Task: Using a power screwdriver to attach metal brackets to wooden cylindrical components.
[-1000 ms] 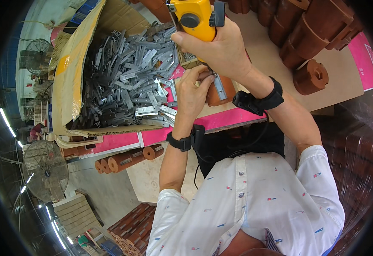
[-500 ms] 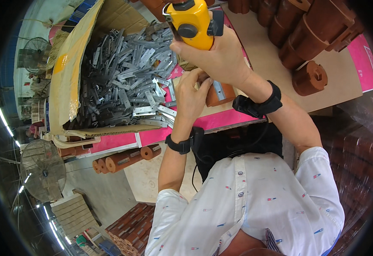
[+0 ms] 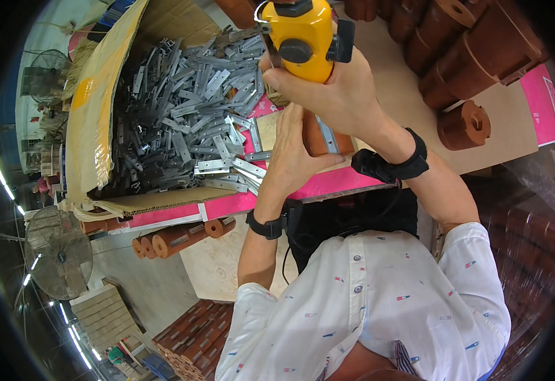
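My right hand [image 3: 328, 89] is wrapped round a yellow power tool [image 3: 303, 41] with black caps, held above the table. Its working end is out of sight. Below it lies a reddish-brown cylinder [image 3: 314, 136] with a grey metal strip [image 3: 328, 136] along its top. My left hand [image 3: 288, 152] grips the cylinder from its left side, the thumb reaching across its near end. Part of the cylinder is covered by my hands. Beside my left hand, a large open cardboard box [image 3: 99, 108] holds a heap of grey metal strips [image 3: 188, 108].
Several brown cylinders [image 3: 445, 63] stand at the far right, with one shorter cylinder [image 3: 464, 125] nearer me. The tabletop has brown board [image 3: 391, 82] over a pink covering [image 3: 315, 184]. More cylinders [image 3: 179, 240] lie below the table's left edge. A large fan [image 3: 58, 254] stands at the left.
My left hand has gone from pinching near the metal strip to holding the cylinder's side, thumb outstretched. My right hand and the power tool have shifted slightly right.
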Tool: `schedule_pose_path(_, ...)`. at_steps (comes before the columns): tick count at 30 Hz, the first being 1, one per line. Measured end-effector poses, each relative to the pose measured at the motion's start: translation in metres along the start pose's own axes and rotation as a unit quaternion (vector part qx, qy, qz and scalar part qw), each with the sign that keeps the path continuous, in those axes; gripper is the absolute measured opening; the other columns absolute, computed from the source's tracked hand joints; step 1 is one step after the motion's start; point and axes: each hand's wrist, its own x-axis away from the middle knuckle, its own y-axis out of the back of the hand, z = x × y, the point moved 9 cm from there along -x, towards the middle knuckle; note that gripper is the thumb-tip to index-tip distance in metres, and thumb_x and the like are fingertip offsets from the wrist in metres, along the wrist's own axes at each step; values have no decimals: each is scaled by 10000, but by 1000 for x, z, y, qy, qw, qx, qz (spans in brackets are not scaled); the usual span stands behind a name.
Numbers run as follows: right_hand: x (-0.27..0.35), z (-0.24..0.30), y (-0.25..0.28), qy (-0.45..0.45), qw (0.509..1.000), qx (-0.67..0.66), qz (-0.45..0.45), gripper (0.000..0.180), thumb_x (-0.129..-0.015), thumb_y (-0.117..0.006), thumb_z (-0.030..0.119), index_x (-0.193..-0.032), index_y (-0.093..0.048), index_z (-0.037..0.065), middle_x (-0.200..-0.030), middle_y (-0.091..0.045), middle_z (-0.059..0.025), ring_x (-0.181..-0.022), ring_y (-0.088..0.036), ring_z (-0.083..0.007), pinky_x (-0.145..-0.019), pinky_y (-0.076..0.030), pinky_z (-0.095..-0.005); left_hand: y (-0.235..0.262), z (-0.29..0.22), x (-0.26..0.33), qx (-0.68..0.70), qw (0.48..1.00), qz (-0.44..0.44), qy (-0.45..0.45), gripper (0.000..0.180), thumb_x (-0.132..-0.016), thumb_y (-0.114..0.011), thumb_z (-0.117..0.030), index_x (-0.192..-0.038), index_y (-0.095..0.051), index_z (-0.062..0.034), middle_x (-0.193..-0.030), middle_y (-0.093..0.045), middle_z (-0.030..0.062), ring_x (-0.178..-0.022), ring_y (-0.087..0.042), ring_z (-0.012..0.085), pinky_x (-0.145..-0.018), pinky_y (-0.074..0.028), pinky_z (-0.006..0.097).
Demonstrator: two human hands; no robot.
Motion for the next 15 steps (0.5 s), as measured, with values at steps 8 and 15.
schedule_pose_path(8, 2, 11, 5, -3, 1000, -12, 6, 183, -831, -744, 117, -936, -627, 24, -787, -637, 1, -707, -592, -75, -639, -495, -222, -5, 8, -2, 14, 1000, 13, -12, 1126, -534, -897, -265, -1439, -267, -37, -1388, -372, 211, -1296, -361, 388, -1090, -314, 450)
schedule_pose_path(15, 6, -8, 7, -66, 996, -52, 9, 337, -793, -775, 212, -1019, -591, 44, -771, -640, -37, -681, -613, -128, -641, -500, -274, -3, 9, -2, -14, 1000, 12, 2, 1146, -527, -900, -274, -1446, -259, -35, -1388, -371, 213, -1291, -371, 389, -1088, -316, 450)
